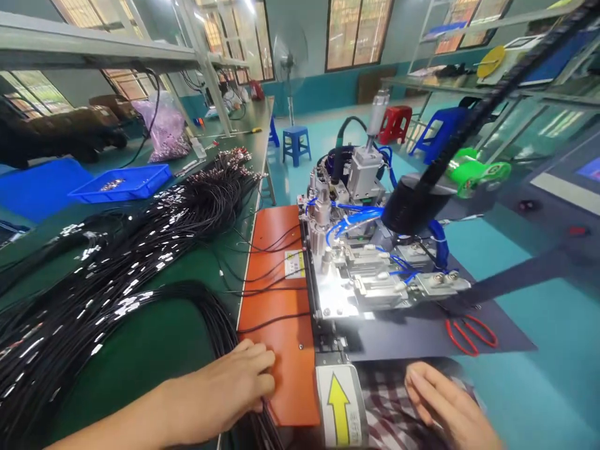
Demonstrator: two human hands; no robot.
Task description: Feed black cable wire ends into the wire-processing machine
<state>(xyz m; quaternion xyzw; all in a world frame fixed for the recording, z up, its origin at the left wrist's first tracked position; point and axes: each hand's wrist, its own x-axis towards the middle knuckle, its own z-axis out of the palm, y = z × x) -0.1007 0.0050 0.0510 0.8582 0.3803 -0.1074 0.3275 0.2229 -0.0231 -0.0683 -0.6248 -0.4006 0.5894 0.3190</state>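
Observation:
My left hand (239,381) lies over a thick bundle of black cables (213,312) at the left edge of an orange plate (285,369). Its fingers are curled around part of the bundle, which comes out again below the hand; how many cables they hold is hidden. My right hand (443,397) is above the checked cloth (389,400) on my lap, fingers loosely bent, with nothing visible in it. Single black cables cross the orange plate into a metal machine (347,275) with blue air tubes. A white label with a yellow arrow (338,400) is on the machine's near end.
A large pile of black cables (187,212) covers the green bench at left, with a blue tray (122,183) behind it. Red-handled scissors (471,334) lie on the machine's dark base. A black sleeved cable hangs across the upper right near a green spool (478,172).

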